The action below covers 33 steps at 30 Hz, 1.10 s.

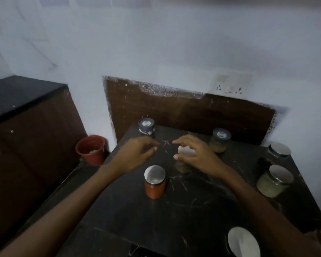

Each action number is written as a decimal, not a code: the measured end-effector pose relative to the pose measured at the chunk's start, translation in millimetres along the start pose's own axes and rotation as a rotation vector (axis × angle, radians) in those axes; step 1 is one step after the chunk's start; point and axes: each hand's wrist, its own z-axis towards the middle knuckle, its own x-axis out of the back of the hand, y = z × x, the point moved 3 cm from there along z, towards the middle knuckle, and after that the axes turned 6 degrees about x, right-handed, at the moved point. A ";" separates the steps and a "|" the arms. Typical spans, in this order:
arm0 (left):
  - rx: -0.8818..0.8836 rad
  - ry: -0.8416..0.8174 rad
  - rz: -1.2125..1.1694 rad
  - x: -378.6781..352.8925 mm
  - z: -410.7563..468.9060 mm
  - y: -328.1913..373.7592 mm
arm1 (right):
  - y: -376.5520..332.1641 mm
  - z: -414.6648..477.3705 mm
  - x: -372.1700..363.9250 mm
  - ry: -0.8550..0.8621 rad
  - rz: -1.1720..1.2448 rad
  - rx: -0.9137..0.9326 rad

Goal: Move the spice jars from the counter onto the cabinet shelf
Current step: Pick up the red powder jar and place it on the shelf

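Several spice jars stand on a dark counter (183, 210). My right hand (195, 154) wraps around a steel-lidded jar (185, 152) of brownish spice at the counter's middle. My left hand (137, 154) hovers with fingers apart just in front of a grey-lidded jar (146, 127) at the back left, holding nothing. A red-filled jar with a steel lid (154, 182) stands near my left forearm. Another grey-lidded jar (220, 140) stands at the back right. The cabinet shelf is not in view.
Steel-lidded jars stand along the right edge: a pale-filled jar (274, 180), a further jar (279, 151) behind it and a lid (243, 242) at the bottom. A red bucket (91, 149) sits on the floor left of the counter, beside a dark wooden cabinet (26, 145).
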 end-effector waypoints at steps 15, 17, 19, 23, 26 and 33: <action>0.116 -0.219 0.281 -110.9 -63.3 -65.0 | 98.3 0.9 -171.8 -0.087 0.200 -0.299; 0.108 -0.237 0.298 -115.2 -66.1 -66.8 | 102.5 1.1 -177.1 -0.052 0.208 -0.316; 0.092 -0.252 0.285 -118.6 -68.1 -71.7 | 105.1 1.2 -176.4 -0.023 0.230 -0.341; 0.052 -0.276 0.195 -108.9 -65.4 -74.6 | 96.2 4.4 -155.4 0.007 0.303 -0.351; -0.004 -0.250 0.144 -87.4 -58.4 -61.4 | 67.8 8.4 -118.4 0.005 0.445 -0.327; -0.220 -0.169 0.071 -40.1 -53.2 1.5 | 9.8 -4.6 -39.1 0.006 0.562 -0.293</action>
